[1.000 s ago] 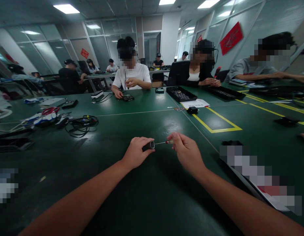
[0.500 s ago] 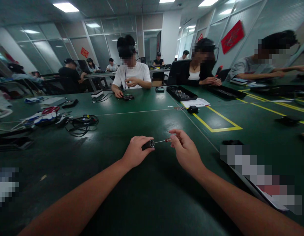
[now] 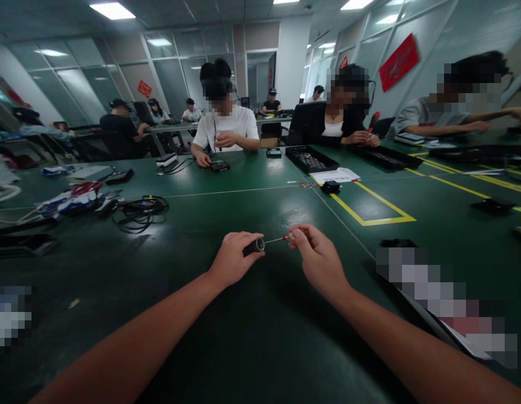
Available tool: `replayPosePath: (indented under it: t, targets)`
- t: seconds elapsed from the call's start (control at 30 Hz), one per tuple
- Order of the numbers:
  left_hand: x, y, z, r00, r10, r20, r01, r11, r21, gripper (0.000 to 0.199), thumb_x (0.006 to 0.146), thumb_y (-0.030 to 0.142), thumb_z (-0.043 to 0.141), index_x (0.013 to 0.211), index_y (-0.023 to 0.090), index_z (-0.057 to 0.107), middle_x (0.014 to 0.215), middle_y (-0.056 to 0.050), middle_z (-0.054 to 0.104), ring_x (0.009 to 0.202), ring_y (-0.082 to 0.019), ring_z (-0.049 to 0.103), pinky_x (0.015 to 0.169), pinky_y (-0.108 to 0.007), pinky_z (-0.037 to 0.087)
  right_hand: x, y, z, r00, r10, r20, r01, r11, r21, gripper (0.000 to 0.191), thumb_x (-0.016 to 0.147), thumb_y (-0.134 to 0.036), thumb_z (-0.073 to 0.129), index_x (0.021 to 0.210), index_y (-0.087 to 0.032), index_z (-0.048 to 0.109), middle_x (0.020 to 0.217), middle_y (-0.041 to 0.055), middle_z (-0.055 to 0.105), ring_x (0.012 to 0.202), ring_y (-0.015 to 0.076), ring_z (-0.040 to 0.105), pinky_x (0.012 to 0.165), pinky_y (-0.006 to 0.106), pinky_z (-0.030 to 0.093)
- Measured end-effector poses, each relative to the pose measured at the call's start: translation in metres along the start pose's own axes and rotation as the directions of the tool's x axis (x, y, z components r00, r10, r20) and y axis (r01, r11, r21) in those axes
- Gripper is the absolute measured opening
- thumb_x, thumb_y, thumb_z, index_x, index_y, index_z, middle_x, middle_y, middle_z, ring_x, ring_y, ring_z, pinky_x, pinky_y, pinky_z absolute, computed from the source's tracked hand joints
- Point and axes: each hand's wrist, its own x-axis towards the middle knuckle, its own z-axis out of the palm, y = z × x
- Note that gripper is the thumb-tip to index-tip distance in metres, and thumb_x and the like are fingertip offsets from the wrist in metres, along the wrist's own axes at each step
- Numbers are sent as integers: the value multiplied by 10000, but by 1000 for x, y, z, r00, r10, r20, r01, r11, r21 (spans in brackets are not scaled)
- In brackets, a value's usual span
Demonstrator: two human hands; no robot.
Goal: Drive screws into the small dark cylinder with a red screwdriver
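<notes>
My left hand [image 3: 234, 260] is closed around a short black cylinder [image 3: 255, 246], its round, metal-rimmed open end facing right. In my right hand [image 3: 319, 255], thumb and fingers pinch the handle of a small screwdriver [image 3: 284, 238], which has a red collar and a thin metal shaft. The shaft points left, and its tip meets the rim of the cylinder's open end; whether it goes inside I cannot tell. Most of the screwdriver's handle is hidden by my fingers. Both hands are above the green table [image 3: 243, 348].
Coiled black cables [image 3: 140, 213] lie to the left. A small black block [image 3: 330, 187] sits near yellow tape. Beyond are a black parts tray [image 3: 311, 160] and a person in white [image 3: 227, 129] handling a device. A blurred-out item [image 3: 437, 303] lies right of my forearm.
The fingers of my right hand have curled in and shifted slightly around the screwdriver's handle. My left hand and the cylinder have hardly moved.
</notes>
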Motion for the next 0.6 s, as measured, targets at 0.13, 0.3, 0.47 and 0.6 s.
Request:
replayPosePath:
  t: [0.13, 0.3, 0.47, 0.6]
  targets:
    - [0, 3, -5, 999, 46, 21, -47, 999, 21, 385, 914, 299, 714, 1292, 250, 657, 1218, -72, 723, 1150, -267, 633, 1049, -503, 410, 5, 9, 2, 990, 118, -80, -104, 982, 161, 318, 905, -538, 590, 910, -222, 630, 771, 23, 652, 699, 193, 622, 719, 379, 532]
    - [0, -5, -12, 998, 27, 55, -29, 999, 43, 374, 930, 298, 691, 1299, 254, 651, 1231, -68, 715, 1169, -266, 621, 1067, -520, 395, 16, 25, -1, 941, 333, -55, -285, 872, 398, 312, 836, -544, 659, 797, -240, 599, 673, 2, 584, 598, 179, 570, 634, 381, 569]
    - [0, -9, -10, 998, -5, 64, 2, 999, 51, 407, 921, 310, 704, 1317, 247, 637, 1229, -62, 712, 1168, -263, 618, 1103, -535, 370, 14, 24, 1, 960, 238, -150, -190, 941, 280, 306, 841, -543, 659, 849, -239, 624, 754, 10, 645, 675, 181, 608, 638, 346, 548]
    - [1, -5, -10, 997, -20, 80, 16, 999, 48, 445, 936, 286, 680, 1370, 236, 597, 1214, -66, 706, 1145, -254, 624, 1080, -507, 412, 13, 22, 1, 965, 194, -176, -150, 959, 239, 305, 866, -544, 629, 867, -239, 631, 770, 9, 670, 678, 177, 607, 654, 340, 514]
